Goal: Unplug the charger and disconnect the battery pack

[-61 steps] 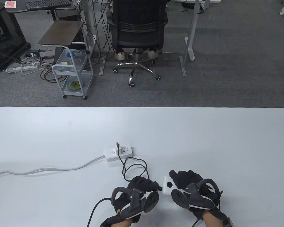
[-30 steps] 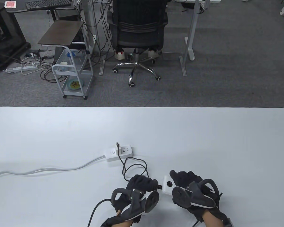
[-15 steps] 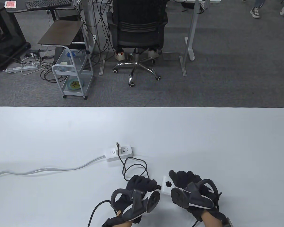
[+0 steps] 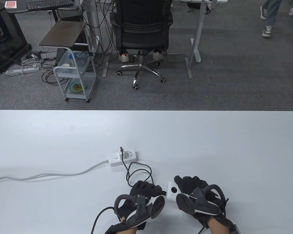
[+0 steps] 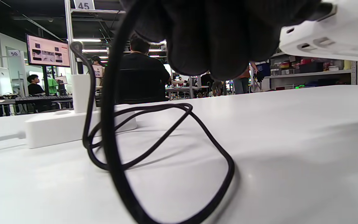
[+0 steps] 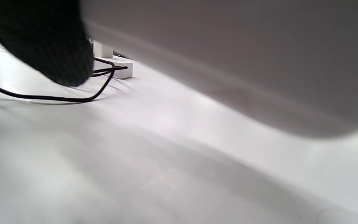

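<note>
A white battery pack [image 4: 172,190] lies near the table's front edge, and my right hand [image 4: 191,185] grips it from the right. My left hand [image 4: 146,189] pinches the black cable's plug [image 4: 164,192] at the pack's left end. The plug still meets the pack. The black cable [image 4: 139,170] loops back to a white charger [image 4: 122,151] standing plugged into a white power strip [image 4: 122,159]. In the left wrist view my fingers [image 5: 210,37] hang beside the pack [image 5: 331,34], with the cable [image 5: 166,137] and strip [image 5: 57,127] behind. In the right wrist view the pack's underside [image 6: 244,56] fills the top.
The strip's grey lead [image 4: 46,175] runs off the table's left edge. A glove wire [image 4: 97,217] trails off the front edge. Beyond the table stand an office chair [image 4: 141,36] and a small cart [image 4: 74,75] on the floor.
Both hands and the battery pack have shifted only a few pixels. The plug stays at the pack's left end. A person has walked into the far right background.
</note>
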A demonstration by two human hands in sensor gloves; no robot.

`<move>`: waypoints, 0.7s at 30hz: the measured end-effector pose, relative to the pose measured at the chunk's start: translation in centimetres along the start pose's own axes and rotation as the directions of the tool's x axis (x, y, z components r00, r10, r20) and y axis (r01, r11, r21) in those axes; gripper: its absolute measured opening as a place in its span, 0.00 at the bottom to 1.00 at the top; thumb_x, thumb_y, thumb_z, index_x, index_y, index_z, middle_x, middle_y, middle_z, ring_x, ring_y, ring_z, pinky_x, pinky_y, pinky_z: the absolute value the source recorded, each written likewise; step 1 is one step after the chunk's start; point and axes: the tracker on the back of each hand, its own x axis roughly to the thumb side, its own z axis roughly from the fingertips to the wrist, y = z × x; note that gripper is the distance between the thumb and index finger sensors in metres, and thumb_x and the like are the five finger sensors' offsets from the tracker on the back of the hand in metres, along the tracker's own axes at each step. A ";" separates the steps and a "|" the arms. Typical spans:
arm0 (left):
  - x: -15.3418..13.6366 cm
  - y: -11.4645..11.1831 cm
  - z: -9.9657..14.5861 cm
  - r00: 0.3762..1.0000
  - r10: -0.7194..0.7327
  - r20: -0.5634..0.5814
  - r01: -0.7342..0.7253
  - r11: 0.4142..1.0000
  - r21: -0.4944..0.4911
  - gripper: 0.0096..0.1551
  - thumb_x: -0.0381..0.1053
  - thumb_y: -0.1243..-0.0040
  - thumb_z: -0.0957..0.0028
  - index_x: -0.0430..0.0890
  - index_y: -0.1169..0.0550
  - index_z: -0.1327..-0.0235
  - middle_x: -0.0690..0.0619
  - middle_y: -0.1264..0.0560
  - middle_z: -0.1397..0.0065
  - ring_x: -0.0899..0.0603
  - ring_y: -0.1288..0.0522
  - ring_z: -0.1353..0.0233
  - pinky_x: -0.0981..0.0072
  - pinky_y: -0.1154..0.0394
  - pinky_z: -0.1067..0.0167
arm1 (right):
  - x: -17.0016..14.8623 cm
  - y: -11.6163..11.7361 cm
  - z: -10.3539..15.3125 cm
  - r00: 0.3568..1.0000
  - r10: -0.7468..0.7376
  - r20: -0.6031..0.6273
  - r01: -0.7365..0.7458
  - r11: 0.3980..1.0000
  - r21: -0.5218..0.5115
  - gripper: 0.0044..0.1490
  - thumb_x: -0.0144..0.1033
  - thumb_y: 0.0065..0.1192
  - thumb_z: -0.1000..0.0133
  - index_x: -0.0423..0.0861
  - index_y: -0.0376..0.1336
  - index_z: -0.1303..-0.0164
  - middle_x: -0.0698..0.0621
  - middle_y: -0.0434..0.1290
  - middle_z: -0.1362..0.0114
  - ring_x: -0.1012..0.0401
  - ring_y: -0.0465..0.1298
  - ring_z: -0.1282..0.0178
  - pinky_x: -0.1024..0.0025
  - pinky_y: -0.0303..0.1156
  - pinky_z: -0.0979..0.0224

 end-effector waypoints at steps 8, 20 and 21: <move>-3.1 0.0 0.1 0.997 0.030 -0.075 -0.031 1.000 -0.001 0.22 0.64 0.43 0.50 0.69 0.18 0.43 0.71 0.15 0.36 0.57 0.15 0.29 0.66 0.25 0.22 | -1.5 0.6 0.7 0.999 -0.013 -0.041 0.014 0.999 0.034 0.73 0.70 0.67 0.68 0.42 0.45 0.20 0.36 0.56 0.21 0.40 0.63 0.31 0.42 0.69 0.31; -2.3 -0.2 0.2 0.999 0.007 -0.050 -0.008 1.000 -0.009 0.22 0.64 0.43 0.50 0.69 0.19 0.43 0.71 0.15 0.35 0.57 0.15 0.29 0.67 0.25 0.22 | -0.8 0.5 0.6 1.000 0.012 -0.012 -0.012 0.999 0.032 0.73 0.71 0.66 0.68 0.42 0.46 0.20 0.36 0.57 0.22 0.41 0.64 0.31 0.43 0.70 0.32; -2.3 -0.2 0.2 0.999 0.003 -0.049 -0.004 1.000 -0.012 0.22 0.64 0.43 0.50 0.69 0.18 0.43 0.71 0.15 0.36 0.57 0.15 0.29 0.67 0.25 0.22 | -0.8 0.5 0.6 1.000 0.012 -0.012 -0.011 0.999 0.032 0.73 0.71 0.67 0.68 0.42 0.46 0.20 0.36 0.57 0.21 0.40 0.64 0.31 0.43 0.70 0.32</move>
